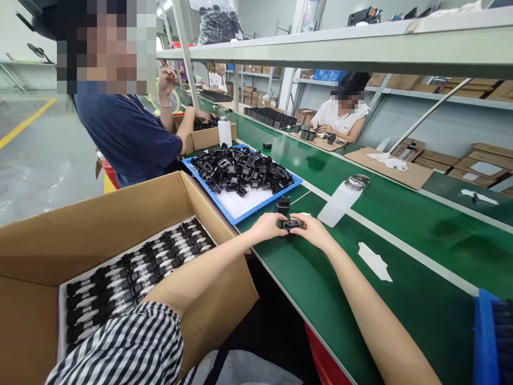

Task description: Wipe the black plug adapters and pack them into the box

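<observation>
Both of my hands meet over the near edge of the green bench. My left hand (266,226) pinches the left end of a small black plastic plug part (290,225), and my right hand (315,231) grips its right end. Just behind it stands a black power adapter (282,206) with prongs pointing up. Something white, perhaps a cloth or paper, lies partly hidden behind my right fingers. Beyond my hands, a blue-rimmed tray (256,206) carries a heap of loose black plug parts (244,168).
A large cardboard box (224,299) at my left holds rows of black adapters (136,267). A white bottle with metal cap (340,203) and white paper (374,261) lie to the right. A blue crate (486,337) stands near right. Two co-workers sit further along; a shelf runs overhead.
</observation>
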The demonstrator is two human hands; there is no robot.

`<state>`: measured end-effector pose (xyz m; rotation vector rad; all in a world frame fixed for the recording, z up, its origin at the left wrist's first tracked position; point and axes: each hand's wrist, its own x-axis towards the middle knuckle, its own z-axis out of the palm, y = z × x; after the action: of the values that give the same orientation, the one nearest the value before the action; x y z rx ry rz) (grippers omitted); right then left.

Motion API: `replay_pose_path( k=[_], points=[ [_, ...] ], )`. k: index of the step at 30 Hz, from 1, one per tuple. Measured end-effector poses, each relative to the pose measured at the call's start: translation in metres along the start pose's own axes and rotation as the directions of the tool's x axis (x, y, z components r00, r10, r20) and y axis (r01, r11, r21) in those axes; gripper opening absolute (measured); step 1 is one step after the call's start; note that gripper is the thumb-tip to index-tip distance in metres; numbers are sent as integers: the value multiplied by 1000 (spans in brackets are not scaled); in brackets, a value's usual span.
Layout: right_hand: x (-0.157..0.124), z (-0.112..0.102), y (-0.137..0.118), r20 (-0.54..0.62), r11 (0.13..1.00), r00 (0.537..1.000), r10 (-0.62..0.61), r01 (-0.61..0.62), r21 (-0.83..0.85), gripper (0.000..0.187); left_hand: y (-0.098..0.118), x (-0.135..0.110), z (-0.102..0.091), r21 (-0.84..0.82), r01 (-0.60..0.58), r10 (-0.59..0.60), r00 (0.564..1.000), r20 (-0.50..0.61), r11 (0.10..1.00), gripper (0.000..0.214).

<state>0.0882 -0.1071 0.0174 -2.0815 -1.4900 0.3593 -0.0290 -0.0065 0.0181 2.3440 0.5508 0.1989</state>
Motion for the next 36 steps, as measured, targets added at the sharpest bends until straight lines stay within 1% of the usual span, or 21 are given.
replay_pose_path(
  k=[2,4,7,10,13,16,19,21,23,25,27,29,31,34,36],
  points=[
    [1,-1,1,30,1000,999,10,-11,16,32,0,-1,2,8,10,-9,1000,-15,1000,36],
    [2,-2,2,36,1000,999,-10,10,16,27,0,-2,3,17,4,-3,999,-39,1000,40],
    [3,-4,3,46,999,999,-19,20,-26,26,3,-3,1,109,-5,10,999,-43,994,34],
    [6,-8,0,106,995,994,42,-32,-96,31,15,0,-6,305,24,-36,999,33,952,27],
    [13,-14,-6,191,982,978,86,-51,-183,28,34,9,-15,474,64,-147,979,142,878,27],
    [21,-20,-10,284,973,954,101,-35,-230,20,50,21,-20,525,77,-221,950,218,848,34],
    [24,-21,-6,341,986,933,112,-62,-155,18,57,28,-20,520,110,-269,933,240,847,33],
    [23,-17,0,346,995,933,100,-85,-59,20,53,26,-18,510,143,-294,928,229,848,32],
    [20,-12,7,298,995,951,84,-98,33,25,42,18,-15,471,147,-268,942,201,870,31],
    [17,-7,13,237,991,968,82,-104,82,27,25,9,-12,361,143,-214,963,165,922,31],
    [16,-4,17,193,990,977,94,-112,87,27,8,2,-9,242,177,-209,971,113,954,33],
    [18,-3,17,151,991,983,103,-114,72,27,-7,0,-7,189,243,-257,965,55,952,44],
    [22,-3,15,113,991,989,97,-106,81,28,-15,2,-6,172,267,-269,963,-10,948,61],
    [25,0,13,80,990,992,98,-105,96,34,-17,11,-5,120,208,-203,978,-55,971,87],
    [26,4,15,63,987,989,132,-137,86,45,-18,18,-5,70,161,-159,987,-32,985,96]
  ],
)
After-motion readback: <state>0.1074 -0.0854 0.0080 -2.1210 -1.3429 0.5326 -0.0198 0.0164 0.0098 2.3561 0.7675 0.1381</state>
